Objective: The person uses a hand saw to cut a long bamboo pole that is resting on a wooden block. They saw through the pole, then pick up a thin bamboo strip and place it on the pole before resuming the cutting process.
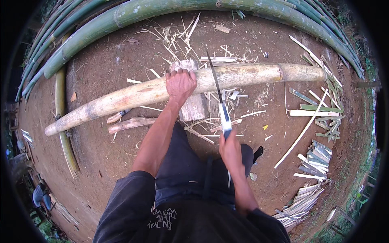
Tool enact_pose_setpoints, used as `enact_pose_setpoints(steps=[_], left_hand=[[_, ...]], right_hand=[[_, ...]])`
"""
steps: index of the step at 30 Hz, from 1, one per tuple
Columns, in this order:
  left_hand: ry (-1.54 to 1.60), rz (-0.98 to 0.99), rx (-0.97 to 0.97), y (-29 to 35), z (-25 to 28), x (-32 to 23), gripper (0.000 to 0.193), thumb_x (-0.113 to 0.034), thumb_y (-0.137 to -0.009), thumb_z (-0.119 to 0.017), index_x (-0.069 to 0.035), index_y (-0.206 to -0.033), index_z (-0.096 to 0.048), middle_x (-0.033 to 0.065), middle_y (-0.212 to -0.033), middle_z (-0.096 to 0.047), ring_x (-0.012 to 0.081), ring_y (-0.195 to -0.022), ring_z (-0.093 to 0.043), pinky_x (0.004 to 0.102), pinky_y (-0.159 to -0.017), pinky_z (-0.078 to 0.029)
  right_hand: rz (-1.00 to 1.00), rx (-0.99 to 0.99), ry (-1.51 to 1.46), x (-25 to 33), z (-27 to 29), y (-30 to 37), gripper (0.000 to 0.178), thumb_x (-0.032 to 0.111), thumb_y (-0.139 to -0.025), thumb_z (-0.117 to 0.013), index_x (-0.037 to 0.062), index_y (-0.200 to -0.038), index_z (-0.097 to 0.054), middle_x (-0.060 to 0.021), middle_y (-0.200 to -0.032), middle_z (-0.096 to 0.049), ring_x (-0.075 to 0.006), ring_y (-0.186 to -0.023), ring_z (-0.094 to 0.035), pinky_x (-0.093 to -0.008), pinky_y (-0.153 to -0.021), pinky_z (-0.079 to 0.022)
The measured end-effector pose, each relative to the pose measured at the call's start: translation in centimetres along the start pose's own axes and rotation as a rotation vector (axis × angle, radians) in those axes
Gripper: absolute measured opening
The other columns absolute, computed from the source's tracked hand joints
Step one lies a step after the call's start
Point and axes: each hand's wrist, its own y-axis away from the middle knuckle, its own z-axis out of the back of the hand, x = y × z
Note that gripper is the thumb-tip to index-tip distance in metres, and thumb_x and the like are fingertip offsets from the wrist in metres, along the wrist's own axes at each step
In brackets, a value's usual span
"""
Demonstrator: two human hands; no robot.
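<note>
A thick, pale yellow bamboo pole (251,75) lies crosswise before me, resting on a wooden block (193,108). My left hand (181,85) presses down on it above the block, fingers closed over its upper side. In my right hand (231,150) is the blue handle of a handsaw (221,101). Its narrow blade points away from me and crosses the pole just right of the block. How deep the teeth sit in the bamboo I cannot tell. A knife-like tool (117,116) and a short piece of branch (131,124) lie on the ground left of the block.
Long green bamboo poles (162,13) are stacked along the far side. A thinner pole (67,150) lies under the yellow pole's left end. Split bamboo strips (316,160) are piled at the right, and pale shavings (174,40) litter the brown dirt ground (101,154).
</note>
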Motion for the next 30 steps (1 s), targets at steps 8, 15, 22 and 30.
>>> enact_pose_setpoints(steps=[8, 15, 22, 30], left_hand=[[0.008, -0.003, 0.022, -0.8, 0.2, -1.2, 0.047, -0.032, -0.096, -0.039, 0.001, -0.089, -0.072, 0.0221, -0.095, -0.072, 0.0358, -0.092, -0.070, 0.0542, -0.097, -0.046], [0.013, 0.011, 0.024, -0.2, 0.5, -0.2, 0.048, -0.032, -0.097, -0.040, 0.002, -0.092, -0.073, 0.0226, -0.097, -0.072, 0.0368, -0.093, -0.070, 0.0537, -0.098, -0.046], [0.011, -0.041, -0.021, -0.6, -0.8, -1.0, 0.047, -0.031, -0.094, -0.040, 0.002, -0.086, -0.073, 0.0219, -0.088, -0.072, 0.0343, -0.083, -0.071, 0.0553, -0.094, -0.046], [0.000, -0.019, -0.034, 0.3, 0.0, 0.2, 0.047, -0.031, -0.096, -0.039, 0.000, -0.089, -0.073, 0.0224, -0.094, -0.072, 0.0381, -0.090, -0.070, 0.0538, -0.096, -0.047]], right_hand=[[0.071, -0.099, -0.107, 1.1, -0.8, -6.9, 0.028, 0.019, -0.099, -0.058, -0.0057, -0.104, -0.045, -0.0294, -0.064, -0.061, -0.0498, -0.062, -0.063, -0.0563, -0.050, -0.049], [-0.110, 0.055, -0.060, -1.3, 2.3, 6.7, 0.033, 0.021, -0.098, -0.059, -0.0061, -0.104, -0.043, -0.0300, -0.065, -0.062, -0.0500, -0.064, -0.064, -0.0559, -0.053, -0.050], [-0.007, -0.069, -0.084, 1.5, -0.9, -7.6, 0.030, 0.021, -0.097, -0.061, -0.0043, -0.100, -0.044, -0.0279, -0.067, -0.062, -0.0488, -0.065, -0.064, -0.0553, -0.054, -0.051], [-0.091, 0.025, -0.077, -1.2, 1.7, 6.0, 0.032, 0.022, -0.096, -0.063, -0.0043, -0.103, -0.046, -0.0291, -0.068, -0.063, -0.0484, -0.064, -0.065, -0.0564, -0.054, -0.051]])
